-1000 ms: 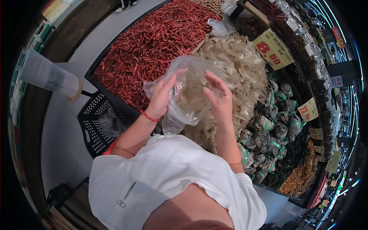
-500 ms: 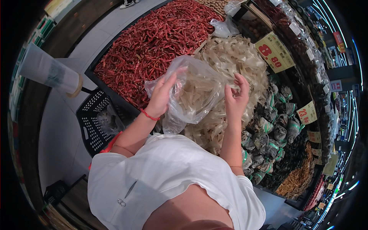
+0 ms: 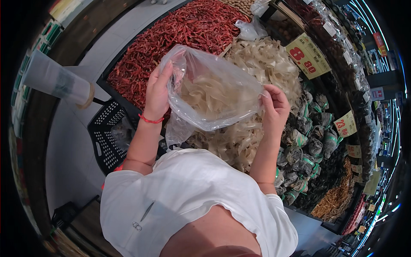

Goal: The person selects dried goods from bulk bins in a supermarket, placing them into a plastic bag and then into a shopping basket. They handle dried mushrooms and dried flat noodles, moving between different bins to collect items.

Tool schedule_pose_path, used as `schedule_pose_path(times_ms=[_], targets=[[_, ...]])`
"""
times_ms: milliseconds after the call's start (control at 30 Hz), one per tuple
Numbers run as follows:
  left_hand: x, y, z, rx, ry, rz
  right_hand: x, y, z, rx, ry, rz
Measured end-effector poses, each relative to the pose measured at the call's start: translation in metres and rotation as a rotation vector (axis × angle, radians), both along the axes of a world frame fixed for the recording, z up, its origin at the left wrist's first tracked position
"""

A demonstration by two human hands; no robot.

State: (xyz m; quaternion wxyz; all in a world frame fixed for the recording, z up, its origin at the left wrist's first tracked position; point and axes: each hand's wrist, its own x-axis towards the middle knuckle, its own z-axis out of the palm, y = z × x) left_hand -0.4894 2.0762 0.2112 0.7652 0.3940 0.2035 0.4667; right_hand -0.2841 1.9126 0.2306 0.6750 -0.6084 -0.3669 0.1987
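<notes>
A clear plastic bag (image 3: pixel 214 70) is stretched wide between my two hands, with its mouth facing up toward me. My left hand (image 3: pixel 157 95) pinches the bag's left edge; a red cord circles that wrist. At the opposite edge my right hand (image 3: pixel 275 105) grips the rim between thumb and fingers. Below the bag spreads a heap of pale, dry, translucent flat noodle strips (image 3: pixel 267 60). Strips show through the film and the mouth; whether any lie inside the bag I cannot tell.
Dried red chilies (image 3: pixel 188 28) fill the bin at the far left. Dark bundles tied with green bands (image 3: pixel 306 145) lie on the right, near brown dried strands (image 3: pixel 334 192). A yellow price sign (image 3: pixel 307 55) stands behind the noodles. A black perforated basket (image 3: pixel 107 137) is at my left.
My hands have moved apart, and the bag's mouth is pulled wider. My right hand, which was loosely spread beside the bag, has closed on its rim.
</notes>
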Motion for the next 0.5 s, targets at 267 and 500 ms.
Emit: schedule_pose_path(times_ms=[267, 500], targets=[[0.008, 0.015, -0.003, 0.245, 0.177, -0.159, 0.007, -0.009, 0.001, 0.043, 0.117, 0.01], [0.017, -0.007, -0.032, 0.087, 0.276, -0.325, 0.045, -0.056, -0.014, 0.026, -0.001, -0.302]])
